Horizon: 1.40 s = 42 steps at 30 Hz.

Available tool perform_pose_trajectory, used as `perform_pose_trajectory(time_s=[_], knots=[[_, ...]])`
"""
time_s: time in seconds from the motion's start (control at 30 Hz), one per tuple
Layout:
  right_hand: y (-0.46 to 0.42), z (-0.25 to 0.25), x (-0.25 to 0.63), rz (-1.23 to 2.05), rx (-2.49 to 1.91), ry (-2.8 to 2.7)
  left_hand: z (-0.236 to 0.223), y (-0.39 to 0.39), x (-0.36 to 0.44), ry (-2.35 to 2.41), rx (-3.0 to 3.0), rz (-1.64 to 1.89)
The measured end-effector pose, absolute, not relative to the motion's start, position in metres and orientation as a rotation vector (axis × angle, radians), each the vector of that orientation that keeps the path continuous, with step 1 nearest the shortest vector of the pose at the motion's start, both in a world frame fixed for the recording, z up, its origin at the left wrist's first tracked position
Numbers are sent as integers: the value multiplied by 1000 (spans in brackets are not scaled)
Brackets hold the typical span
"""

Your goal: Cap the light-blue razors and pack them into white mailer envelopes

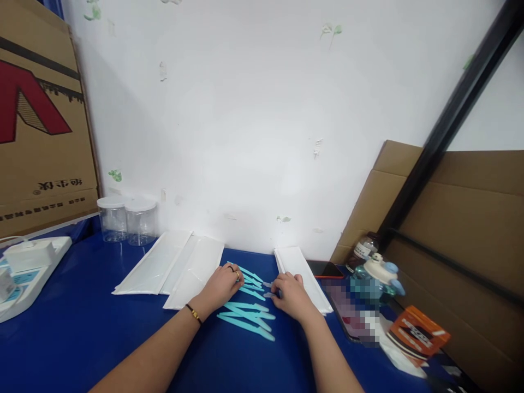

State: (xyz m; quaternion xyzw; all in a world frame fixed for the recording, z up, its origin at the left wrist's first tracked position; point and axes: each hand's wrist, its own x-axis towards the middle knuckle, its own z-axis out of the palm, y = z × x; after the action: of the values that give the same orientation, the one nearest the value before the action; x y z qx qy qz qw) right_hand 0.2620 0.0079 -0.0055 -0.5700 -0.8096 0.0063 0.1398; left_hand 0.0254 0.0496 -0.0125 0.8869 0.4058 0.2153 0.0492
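Note:
Several slim turquoise facial razors [248, 307] with pale translucent ends lie across one another on the blue table [123, 344]. At the left ends of the upper razors is my left hand [223, 284], its fingers curled and closed over them. My right hand [290, 295] sits opposite, fingers bent in and closed around the pale tips on the right. Its fingertips partly cover those tips. White padded envelopes [196, 273] lie beside my left hand, and a stack of white envelopes [305, 273] lies partly behind my right hand.
Two clear lidded jars [141, 222] and a power strip [36, 273] stand left. To the right are a dark phone [325, 269], another phone [346, 314], a brown bottle [362, 251], a teal cup [374, 278] and an orange box [420, 334]. A wall [245, 136] rises behind.

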Motion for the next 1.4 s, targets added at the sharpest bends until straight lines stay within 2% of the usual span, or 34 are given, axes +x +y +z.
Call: perform_pose_trajectory(time_s=[0.23,0.5,0.8,1.0,1.2,1.4], knots=[[10,-8,252,-87,-1616,-2315,-6,48,21,1221,2645,746],[0,0,258,223,-1537,-2176,-7,48,21,1294,2670,671],[-2,2,250,264,-1512,-2168,-5,46,22,1272,2682,648],[-3,3,249,416,-1451,-2215,1,37,28,1170,2672,615],[1,15,281,155,-1602,-2089,-1,33,27,1095,2586,427],[3,4,282,-1,-1705,-2301,-11,42,24,1218,2590,533]])
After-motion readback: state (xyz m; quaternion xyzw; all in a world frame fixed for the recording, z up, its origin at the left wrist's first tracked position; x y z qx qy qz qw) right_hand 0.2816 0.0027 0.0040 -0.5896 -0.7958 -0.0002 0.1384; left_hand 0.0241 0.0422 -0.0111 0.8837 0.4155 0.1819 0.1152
